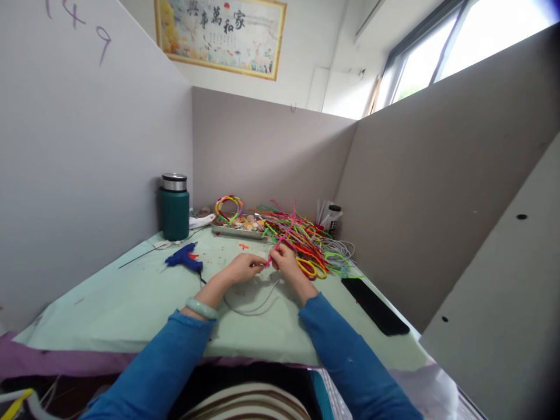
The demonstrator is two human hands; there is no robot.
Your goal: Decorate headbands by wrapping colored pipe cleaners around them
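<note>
Over the middle of the table, my right hand (285, 261) pinches a bright pink pipe cleaner (286, 234), whose free end rises toward the back. My left hand (245, 268) is closed at the lower end of the same pipe cleaner, fingertips close to those of the right. A thin grey wire (251, 314) curves below both hands; whether it reaches into the left fingers is hidden. Just left of my left hand lies a blue glue gun (184, 257) with a red trigger. Beyond the right hand spreads a heap of coloured pipe cleaners (306, 230).
A metal tray (238, 233) of small pieces stands at the back, with a colourful wrapped headband (228, 209) on it. There is a green bottle (174, 213) at left and a black phone-like slab (375, 306) at right. Grey partitions (271, 151) enclose three sides.
</note>
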